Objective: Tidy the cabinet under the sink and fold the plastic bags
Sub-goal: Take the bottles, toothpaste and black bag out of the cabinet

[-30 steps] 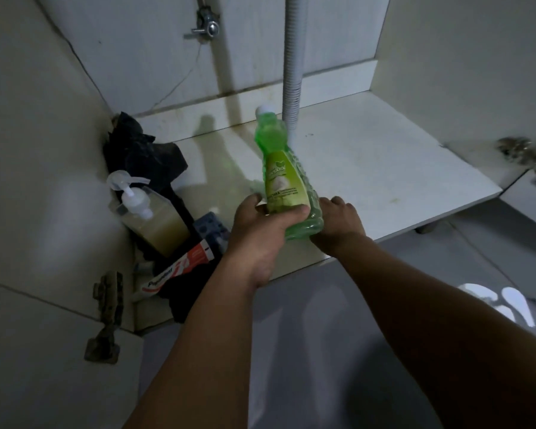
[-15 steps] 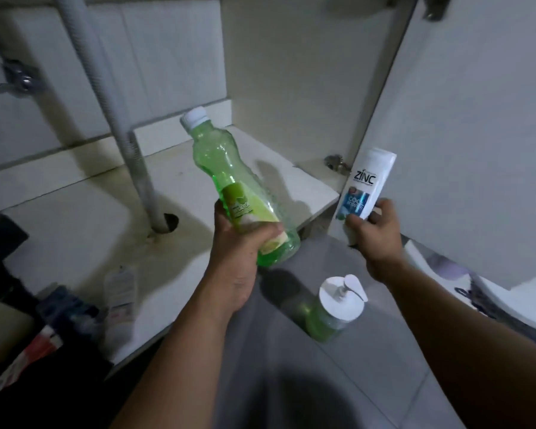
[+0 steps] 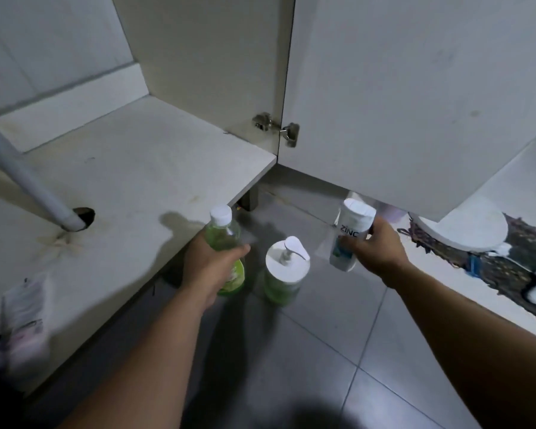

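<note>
— While the cabinet (image 3: 143,168) stands open, what lies around its floor panel?

— Its door (image 3: 415,97) swings out to the right of the panel, hung on a metal hinge (image 3: 277,129). A white drain pipe (image 3: 22,178) slants down into a hole at the panel's left side. At the panel's left front edge lies a blurred white packet (image 3: 24,317); I cannot read it.

— And off the panel?

— Grey floor tiles (image 3: 338,351) spread in front. A pump bottle (image 3: 283,274) of green liquid stands upright on them, just beyond the panel's front right corner.

— The hands?

— The left hand (image 3: 211,267) grips a green bottle (image 3: 225,239) with a white cap, fingers curled round its middle, right at the panel's front edge, just beside the pump bottle. The right hand (image 3: 381,249) holds a white bottle (image 3: 350,236) marked ZINC, fingers and thumb wrapped round its lower half, further right of the panel, under the door's bottom edge. Whether either bottle touches the tiles, I cannot tell.
</note>
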